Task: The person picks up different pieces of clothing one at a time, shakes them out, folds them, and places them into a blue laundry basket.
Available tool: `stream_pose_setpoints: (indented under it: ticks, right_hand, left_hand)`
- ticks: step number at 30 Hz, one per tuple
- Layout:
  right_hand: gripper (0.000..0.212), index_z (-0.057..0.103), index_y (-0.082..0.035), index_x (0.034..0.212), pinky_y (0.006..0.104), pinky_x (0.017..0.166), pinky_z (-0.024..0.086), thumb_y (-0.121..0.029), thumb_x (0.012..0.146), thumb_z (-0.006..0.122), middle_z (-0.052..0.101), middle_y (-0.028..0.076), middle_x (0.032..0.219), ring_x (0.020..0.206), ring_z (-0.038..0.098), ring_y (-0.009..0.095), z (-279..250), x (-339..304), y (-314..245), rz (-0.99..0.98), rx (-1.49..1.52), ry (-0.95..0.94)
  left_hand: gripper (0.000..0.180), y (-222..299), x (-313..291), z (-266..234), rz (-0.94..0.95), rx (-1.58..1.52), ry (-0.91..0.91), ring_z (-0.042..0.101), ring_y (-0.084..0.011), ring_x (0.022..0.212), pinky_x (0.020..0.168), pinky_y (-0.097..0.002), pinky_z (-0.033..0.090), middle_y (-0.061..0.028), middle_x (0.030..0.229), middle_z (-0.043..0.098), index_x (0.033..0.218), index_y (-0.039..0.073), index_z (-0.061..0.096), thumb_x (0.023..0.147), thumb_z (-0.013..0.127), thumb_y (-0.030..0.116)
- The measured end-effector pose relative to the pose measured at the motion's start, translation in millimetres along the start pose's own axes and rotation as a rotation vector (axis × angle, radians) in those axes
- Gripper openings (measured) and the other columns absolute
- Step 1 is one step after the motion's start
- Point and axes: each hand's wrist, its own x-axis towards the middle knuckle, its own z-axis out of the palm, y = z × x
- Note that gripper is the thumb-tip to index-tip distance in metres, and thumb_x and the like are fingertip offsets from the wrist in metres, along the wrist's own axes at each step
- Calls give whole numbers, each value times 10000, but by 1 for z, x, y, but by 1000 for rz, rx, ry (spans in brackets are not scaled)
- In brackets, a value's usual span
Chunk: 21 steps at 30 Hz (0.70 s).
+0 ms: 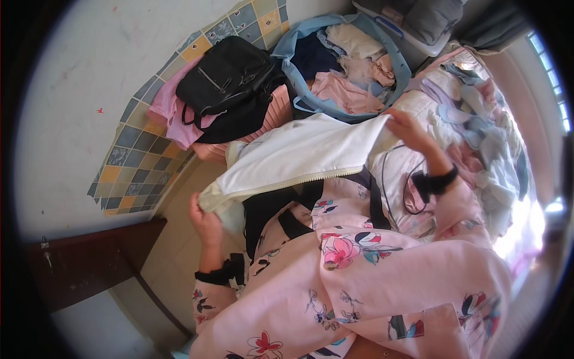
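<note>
One heap of clothes is spread at the right; one blue basket, filled with clothes, is set at the far side. One white zipped garment is stretched across the centre, nearer than the basket. One black backpack is placed far left. The garment's two ends are grasped: the left by the left hand, the right by the right hand, fingers closed on cloth. Two black wristbands are worn.

glare whitens the right side (corners black, straight lines bowed)

Pink clothes with red and blue flowers are being worn. Black bands are being worn at the edges of both sleeves.
</note>
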Motion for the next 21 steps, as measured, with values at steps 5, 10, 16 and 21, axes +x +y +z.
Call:
stream_pose_setpoints:
  ticks: [5, 10, 16, 21]
  right_hand:
    - [176, 496, -43, 1026, 198, 672, 454, -152, 887, 492, 571, 3, 902, 784, 547, 55, -51, -17, -60, -15, 684, -289]
    - [415, 424, -71, 1228, 261, 749, 480, -344, 916, 419, 569, 69, 1063, 926, 560, 135, 15, 19, 47, 287, 484, -133]
    - [449, 528, -30, 1030, 240, 632, 470, -446, 866, 481, 613, 83, 915, 758, 599, 148, 45, -16, 75, 609, 643, -243]
    - [293, 562, -79, 899, 197, 521, 392, -368, 852, 543, 604, 27, 747, 610, 539, 81, 53, -19, 73, 670, 731, -73]
  left_hand:
    - [191, 44, 26, -36, -166, -260, -443, 512, -66, 741, 656, -209, 421, -6, 870, 558, 1021, 10, 523, 848, 503, 88]
    - [276, -56, 49, -27, -319, 182, -583, 524, -100, 779, 687, -238, 428, -32, 910, 574, 1085, -10, 498, 863, 518, 152]
    - [538, -123, 9, -27, -405, 217, -648, 522, -148, 929, 813, -265, 410, -91, 1050, 552, 1266, -9, 335, 828, 577, 186]
    - [749, -119, -13, -16, -194, 333, -599, 435, -237, 1139, 944, -319, 342, -161, 1253, 436, 1345, 15, 225, 756, 650, 199]
